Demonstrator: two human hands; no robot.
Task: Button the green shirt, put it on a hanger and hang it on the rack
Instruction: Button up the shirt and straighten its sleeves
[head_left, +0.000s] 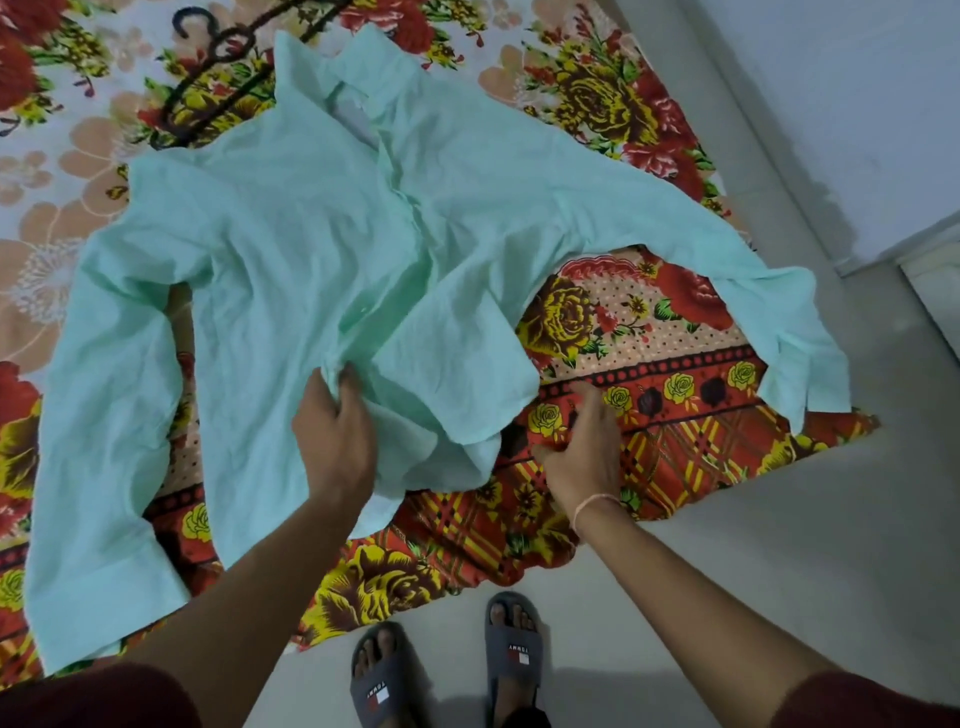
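Green shirt (311, 249) lies front up on the floral sheet (649, 332), collar toward the far side, both sleeves thrown out wide. Placket looks closed along the chest; lower front is rumpled and falls open near the hem. Your left hand (335, 431) sits on the lower front, fingers curled and pinching a fold of the cloth near the placket. Your right hand (582, 447) is off the shirt, just beside its right hem, fingers loosely spread and pressed down on the sheet; a thin band shows at that wrist. Black hanger (218, 62) lies on the sheet beyond the collar, partly under the shirt. Your slippers (514, 649) stand on the grey floor (779, 545) at the sheet's near edge.
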